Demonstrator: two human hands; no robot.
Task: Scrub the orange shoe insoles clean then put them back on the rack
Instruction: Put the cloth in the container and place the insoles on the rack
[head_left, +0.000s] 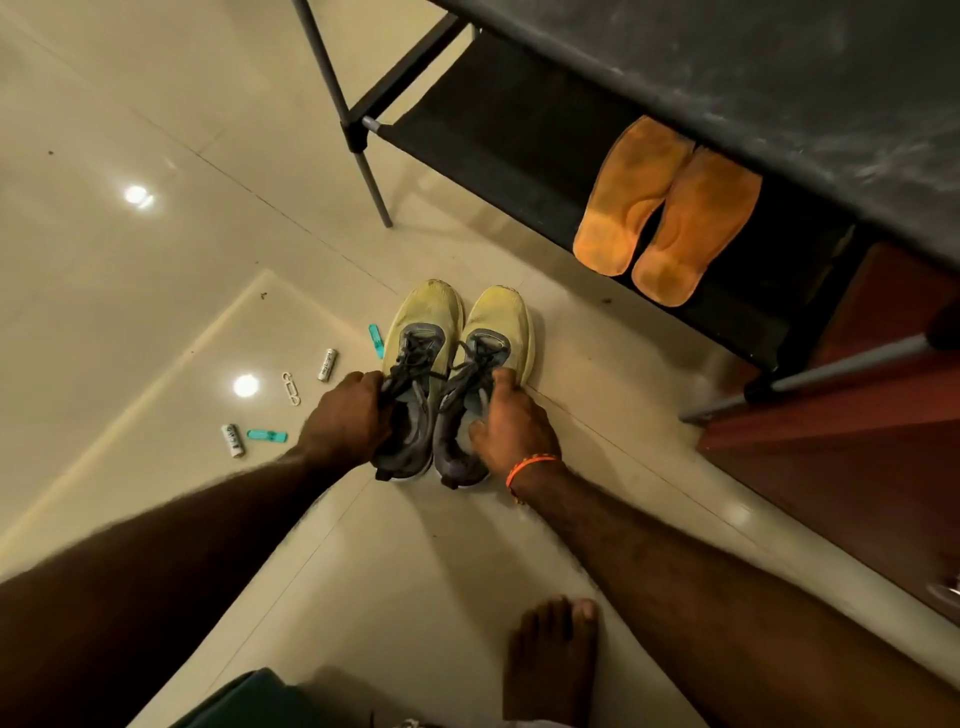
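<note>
Floor (156, 156): pale glossy tiles carrying a pair of shoes and some small litter.
Rack (493, 130): dark fabric shelves on a grey tube frame, standing at the upper right.
Shoes (457, 374): a yellow and grey pair side by side on the floor, just in front of the rack.
Insoles (665, 213): two orange insoles lie flat and touching on the rack's low shelf, heels overhanging its front edge, their surfaces darkened with grime.
Left hand (348, 421): fingers curled round the collar of the left shoe.
Right hand (511, 423): fingers clasped on the collar and laces of the right shoe.
Handling: the insoles look thin, light and bendy; the overhanging heel is probably the easiest place to pinch one, with a flat palm beneath while scrubbing.
Litter: two small cylinders (328, 365) and teal clips (266, 435) left of the shoes.
</note>
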